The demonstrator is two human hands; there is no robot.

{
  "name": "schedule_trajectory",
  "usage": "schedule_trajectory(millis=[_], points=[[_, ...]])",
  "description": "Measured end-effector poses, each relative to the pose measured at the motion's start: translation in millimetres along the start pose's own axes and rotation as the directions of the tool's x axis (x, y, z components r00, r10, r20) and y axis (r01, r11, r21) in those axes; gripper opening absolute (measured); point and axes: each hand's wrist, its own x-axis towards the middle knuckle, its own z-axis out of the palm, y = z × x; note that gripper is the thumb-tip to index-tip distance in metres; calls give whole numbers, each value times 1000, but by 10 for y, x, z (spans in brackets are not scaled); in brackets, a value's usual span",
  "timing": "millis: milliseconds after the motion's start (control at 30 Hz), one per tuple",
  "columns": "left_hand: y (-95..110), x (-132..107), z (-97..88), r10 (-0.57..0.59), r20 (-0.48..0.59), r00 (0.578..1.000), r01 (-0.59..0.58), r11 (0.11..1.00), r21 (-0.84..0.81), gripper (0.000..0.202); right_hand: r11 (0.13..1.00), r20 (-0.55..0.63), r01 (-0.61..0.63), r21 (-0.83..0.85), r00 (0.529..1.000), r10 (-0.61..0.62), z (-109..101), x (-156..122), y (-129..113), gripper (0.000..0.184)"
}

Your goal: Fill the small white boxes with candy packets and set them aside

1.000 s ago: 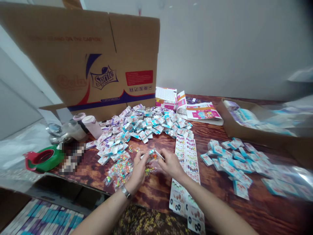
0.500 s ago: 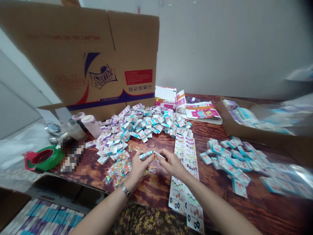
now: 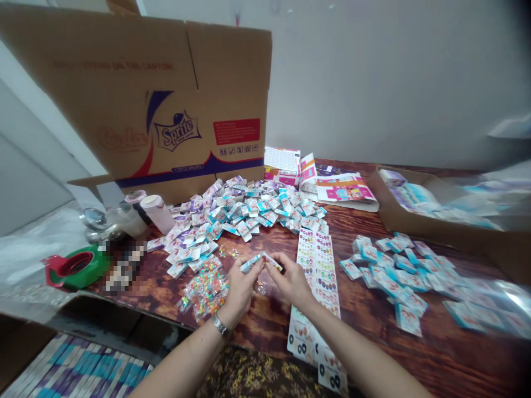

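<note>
My left hand point(image 3: 239, 288) is closed around a small white and blue candy box point(image 3: 250, 263), held just above the table. Close against its right end, my right hand point(image 3: 293, 283) pinches what looks like a small candy packet point(image 3: 274, 263) with red and yellow spots; fingers partly cover it. Clear bags of colourful candy point(image 3: 209, 287) lie beside my left hand. Behind both hands spreads a heap of small white, blue and purple boxes point(image 3: 253, 207), several with open ends. Long sticker sheets point(image 3: 313, 293) lie under and beside my right forearm.
A large cardboard carton point(image 3: 174, 99) stands at the back left. More small boxes point(image 3: 390, 276) lie at the right, before an open carton point(image 3: 440, 229) of boxes. Left are a green tape roll point(image 3: 85, 268) and a pink-white jar point(image 3: 160, 215). Printed packs point(image 3: 344, 188) sit behind.
The small box and the packet have come closer together at the fingertips, and the packet's coloured part shows differently. The whole view has shifted slightly.
</note>
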Motion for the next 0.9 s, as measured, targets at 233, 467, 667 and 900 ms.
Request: schedule_trajectory(millis=[233,467,667,900], points=[[84,5,-111,-93,112,989,93,996,5,37,989,253,-29,-145,965,65,-301,230,-13,11],[144,-21,-60,-154,24,988,153,987,43,43,967,284,-8,-256,955,83,-289,270,-43,9],[162,33,-103,127,122,984,-161,927,339,38,940,239,6,-342,968,80,-268,263,-159,6],[140,53,-73,-249,222,943,217,963,157,42,907,452,-370,203,857,248,-210,192,44,25]])
